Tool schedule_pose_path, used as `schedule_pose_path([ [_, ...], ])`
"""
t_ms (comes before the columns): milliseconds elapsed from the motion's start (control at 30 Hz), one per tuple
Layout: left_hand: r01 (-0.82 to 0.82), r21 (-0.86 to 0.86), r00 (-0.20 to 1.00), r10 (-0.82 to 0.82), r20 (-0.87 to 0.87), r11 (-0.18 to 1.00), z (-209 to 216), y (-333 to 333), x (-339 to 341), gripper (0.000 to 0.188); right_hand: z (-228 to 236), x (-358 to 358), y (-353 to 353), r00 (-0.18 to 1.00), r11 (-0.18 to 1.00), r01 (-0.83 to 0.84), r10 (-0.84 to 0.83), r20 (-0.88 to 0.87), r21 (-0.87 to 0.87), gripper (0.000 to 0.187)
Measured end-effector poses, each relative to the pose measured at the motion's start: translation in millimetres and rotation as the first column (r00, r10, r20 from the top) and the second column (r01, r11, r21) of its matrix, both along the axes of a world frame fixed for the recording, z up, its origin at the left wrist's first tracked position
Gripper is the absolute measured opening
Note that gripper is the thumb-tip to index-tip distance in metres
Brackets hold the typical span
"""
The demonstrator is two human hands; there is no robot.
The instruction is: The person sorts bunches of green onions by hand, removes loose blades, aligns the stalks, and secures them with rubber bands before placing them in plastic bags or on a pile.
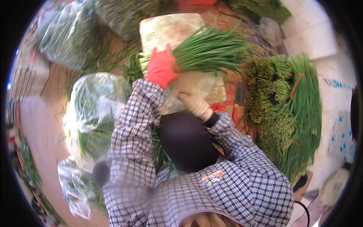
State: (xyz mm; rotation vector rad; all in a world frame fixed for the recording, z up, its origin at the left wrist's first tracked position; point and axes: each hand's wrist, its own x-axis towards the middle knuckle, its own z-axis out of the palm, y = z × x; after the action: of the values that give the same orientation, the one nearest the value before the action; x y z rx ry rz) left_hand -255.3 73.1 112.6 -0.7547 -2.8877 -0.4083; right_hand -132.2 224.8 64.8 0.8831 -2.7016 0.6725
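Spreading the red-gloved left hand [162,69] over the green bunch [208,51] on the board [172,30], with the right hand [194,103] apart, too blurred to judge any hold. Likely light, bruisable and floppy at the leaves [225,49]; best gripped gently around the paler, firmer stems [144,64].

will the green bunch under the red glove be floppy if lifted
The green bunch would probably droop where its long thin leaves fan out. Those splayed leaves may slip apart. The pale stem end, bunched tighter by the left hand, is likely firmer.
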Motion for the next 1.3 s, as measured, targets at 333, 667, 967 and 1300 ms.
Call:
schedule_pose_path([
  [333,0.095,-0.232,0.992,-0.073,0.099,0.968,20.0,40.0,-10.1,0.128,-10.5,12.2,23.9,0.451,0.194,0.735,0.577,0.681,-0.650,0.064],
  [667,0.100,0.170,0.862,-0.170,0.477,0.980,92.4,63.8,48.3,0.117,14.8,-27.0,27.8,0.804,-0.425,0.524,0.533,0.264,-0.738,0.079],
  [967,0.368,0.499,0.930,-0.310,-0.199,0.784,172.6,109.4,73.9,0.096,226.4,28.9,112.5,0.970,-0.106,0.242,0.036,0.240,-0.964,0.071],
  [1300,0.131,0.991,0.652,-0.752,-0.101,-0.020,187.4,65.2,78.5,0.062,267.8,117.4,229.5,0.605,0.866,0.349,-0.500,-0.619,-0.358,0.061],
])
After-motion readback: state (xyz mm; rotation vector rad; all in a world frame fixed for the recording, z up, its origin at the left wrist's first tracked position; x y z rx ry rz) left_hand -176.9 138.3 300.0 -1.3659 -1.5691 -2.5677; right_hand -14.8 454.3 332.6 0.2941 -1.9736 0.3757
